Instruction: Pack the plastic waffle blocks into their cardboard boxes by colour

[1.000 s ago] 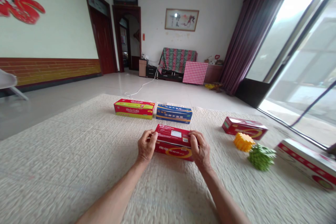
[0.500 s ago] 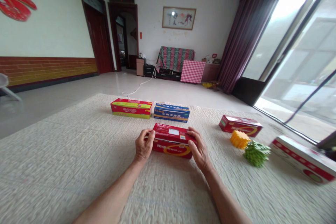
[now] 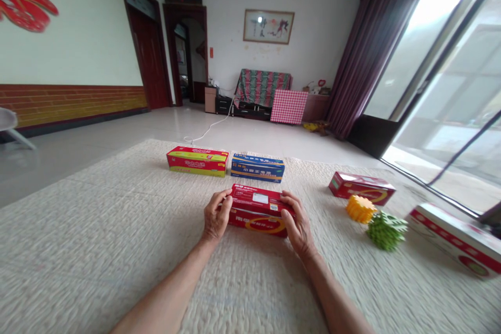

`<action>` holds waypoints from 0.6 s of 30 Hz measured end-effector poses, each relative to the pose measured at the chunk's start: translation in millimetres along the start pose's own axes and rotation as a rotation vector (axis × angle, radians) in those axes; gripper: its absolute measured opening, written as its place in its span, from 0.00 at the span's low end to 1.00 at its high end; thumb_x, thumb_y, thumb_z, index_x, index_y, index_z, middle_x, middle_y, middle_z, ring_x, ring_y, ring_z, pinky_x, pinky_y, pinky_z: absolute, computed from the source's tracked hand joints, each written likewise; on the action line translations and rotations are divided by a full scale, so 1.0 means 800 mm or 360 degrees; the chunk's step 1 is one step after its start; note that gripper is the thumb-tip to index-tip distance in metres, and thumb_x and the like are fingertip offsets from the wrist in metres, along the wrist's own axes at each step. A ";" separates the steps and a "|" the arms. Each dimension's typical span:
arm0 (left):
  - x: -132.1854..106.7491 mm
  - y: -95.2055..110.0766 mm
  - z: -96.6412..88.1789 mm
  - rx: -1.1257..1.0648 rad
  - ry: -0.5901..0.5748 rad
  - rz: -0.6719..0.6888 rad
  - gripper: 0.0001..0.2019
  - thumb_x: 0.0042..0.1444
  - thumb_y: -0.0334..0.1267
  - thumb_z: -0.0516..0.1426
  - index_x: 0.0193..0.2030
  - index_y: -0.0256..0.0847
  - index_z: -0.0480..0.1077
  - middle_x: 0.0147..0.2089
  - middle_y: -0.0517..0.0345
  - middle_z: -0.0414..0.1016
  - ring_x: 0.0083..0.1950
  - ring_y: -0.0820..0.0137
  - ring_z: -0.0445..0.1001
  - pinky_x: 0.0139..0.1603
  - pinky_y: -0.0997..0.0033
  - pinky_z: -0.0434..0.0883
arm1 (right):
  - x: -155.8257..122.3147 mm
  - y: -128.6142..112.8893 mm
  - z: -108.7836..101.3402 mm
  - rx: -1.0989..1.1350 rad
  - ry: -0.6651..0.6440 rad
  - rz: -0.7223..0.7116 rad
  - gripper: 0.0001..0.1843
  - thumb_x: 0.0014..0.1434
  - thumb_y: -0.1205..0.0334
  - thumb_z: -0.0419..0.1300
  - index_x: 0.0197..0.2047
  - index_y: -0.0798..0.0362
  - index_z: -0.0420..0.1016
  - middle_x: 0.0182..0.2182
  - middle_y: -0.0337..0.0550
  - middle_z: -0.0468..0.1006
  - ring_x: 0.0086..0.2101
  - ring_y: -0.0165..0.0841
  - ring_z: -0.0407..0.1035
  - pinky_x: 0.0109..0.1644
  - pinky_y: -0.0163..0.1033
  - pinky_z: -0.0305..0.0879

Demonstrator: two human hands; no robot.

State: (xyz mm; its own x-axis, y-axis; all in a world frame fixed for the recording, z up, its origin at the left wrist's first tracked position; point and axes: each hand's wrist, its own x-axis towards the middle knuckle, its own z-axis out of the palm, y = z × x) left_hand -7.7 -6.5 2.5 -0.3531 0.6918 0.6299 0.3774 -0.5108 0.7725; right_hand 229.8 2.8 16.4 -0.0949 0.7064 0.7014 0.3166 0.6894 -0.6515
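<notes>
A red cardboard box (image 3: 254, 214) with a yellow ring and white lettering rests on the cream quilted mat (image 3: 117, 229), between my hands. My left hand (image 3: 217, 214) grips its left end, thumb at the front corner. Around the right end curls my right hand (image 3: 298, 222), its thumb on the near edge and fingers over the top. Just beyond stand a red and yellow-green box (image 3: 198, 162) and, beside it on the right, a blue box (image 3: 257, 168). Neither hand touches those two.
To the right lie another red box (image 3: 362, 188), a yellow gear-edged stack (image 3: 360, 209), a green spiky stack (image 3: 386, 231) and a white and red box (image 3: 456, 240). A white cord (image 3: 211, 128) crosses the tiled floor. A glass door (image 3: 450, 88) is at the right.
The view has shifted very slightly, so everything sits a little to the right. Both hands keep the same hold on the red box, which stays in place on the mat.
</notes>
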 end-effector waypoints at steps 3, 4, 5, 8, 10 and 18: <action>0.000 -0.003 0.000 -0.0021 -0.0005 0.0020 0.13 0.62 0.43 0.52 0.44 0.39 0.74 0.45 0.52 0.78 0.48 0.65 0.76 0.48 0.68 0.73 | -0.001 0.002 0.004 -0.0013 0.0069 0.0028 0.12 0.65 0.57 0.52 0.47 0.50 0.71 0.54 0.50 0.70 0.55 0.41 0.65 0.60 0.50 0.60; -0.001 -0.003 0.000 -0.0023 -0.0005 0.0030 0.13 0.62 0.42 0.52 0.44 0.39 0.74 0.45 0.52 0.78 0.48 0.65 0.75 0.48 0.67 0.72 | -0.001 0.002 0.006 -0.0017 0.0082 0.0030 0.11 0.65 0.57 0.52 0.46 0.51 0.71 0.54 0.50 0.70 0.55 0.40 0.65 0.60 0.50 0.61; -0.001 -0.004 0.000 -0.0024 -0.0008 0.0041 0.12 0.62 0.42 0.52 0.45 0.39 0.74 0.44 0.52 0.77 0.48 0.66 0.75 0.49 0.67 0.72 | -0.001 0.002 0.007 -0.0021 0.0088 0.0029 0.11 0.65 0.58 0.52 0.46 0.51 0.71 0.54 0.50 0.70 0.55 0.40 0.65 0.60 0.50 0.61; 0.000 -0.006 0.000 -0.0023 -0.0017 0.0100 0.12 0.63 0.40 0.51 0.45 0.39 0.75 0.45 0.52 0.77 0.48 0.66 0.75 0.51 0.66 0.71 | -0.002 0.001 0.008 -0.0030 0.0084 0.0027 0.11 0.64 0.59 0.53 0.46 0.50 0.71 0.55 0.50 0.69 0.55 0.40 0.65 0.60 0.49 0.61; 0.000 -0.007 0.000 -0.0017 -0.0028 0.0150 0.13 0.63 0.39 0.51 0.44 0.40 0.75 0.45 0.52 0.77 0.49 0.66 0.75 0.52 0.66 0.71 | -0.003 0.001 0.009 -0.0027 0.0082 0.0024 0.10 0.64 0.59 0.53 0.46 0.50 0.72 0.54 0.49 0.69 0.54 0.40 0.65 0.59 0.48 0.62; 0.001 -0.010 -0.001 -0.0020 -0.0072 0.0135 0.14 0.62 0.38 0.51 0.41 0.40 0.78 0.44 0.53 0.76 0.49 0.66 0.74 0.52 0.66 0.71 | -0.002 0.002 0.012 -0.0003 0.0106 0.0040 0.10 0.65 0.59 0.52 0.44 0.50 0.73 0.53 0.49 0.70 0.54 0.39 0.65 0.59 0.48 0.62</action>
State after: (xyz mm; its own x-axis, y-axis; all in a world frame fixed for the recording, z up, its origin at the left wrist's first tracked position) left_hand -11.6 -2.6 -3.3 -0.2812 0.6679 0.6891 0.3932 -0.5748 0.7176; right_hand 221.8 4.2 11.2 -0.0241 0.7112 0.7026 0.3200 0.6713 -0.6685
